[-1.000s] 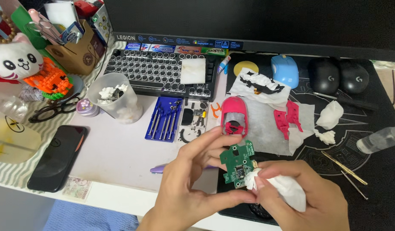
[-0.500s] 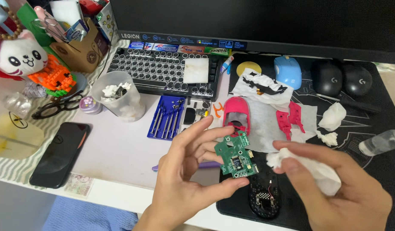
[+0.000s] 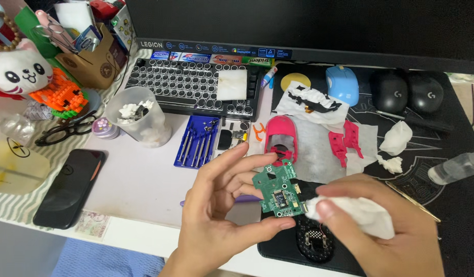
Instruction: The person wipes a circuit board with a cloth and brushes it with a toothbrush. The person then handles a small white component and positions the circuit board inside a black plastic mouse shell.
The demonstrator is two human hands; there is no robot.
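Left hand: the left hand (image 3: 224, 220) pinches a small green circuit board (image 3: 279, 189) by its edges, thumb under the lower edge, fingers behind the upper side, component face turned up to the camera.
Right hand: the right hand (image 3: 380, 238) is closed around a wad of white tissue (image 3: 357, 213), whose tip touches the board's right lower corner.
Board position: held in the air above the front edge of the tabletop (image 3: 139, 179), over the near left corner of the black mat (image 3: 442, 169).
Step in hand: judging by the contact, wiping the board clean with the tissue.
Next move calls for: light strokes across the components, with the left-hand pinch kept firm so the board does not twist.
Below the hands: a black perforated mouse base (image 3: 314, 241) lies on the mat directly underneath.
Open room: bare tabletop lies to the left, between the dark phone (image 3: 70, 187) and the blue screwdriver tray (image 3: 196, 147).
Crowded side: pink mouse shell (image 3: 281, 134) just behind the board; pink parts (image 3: 347, 141) and tissue scraps to the right.
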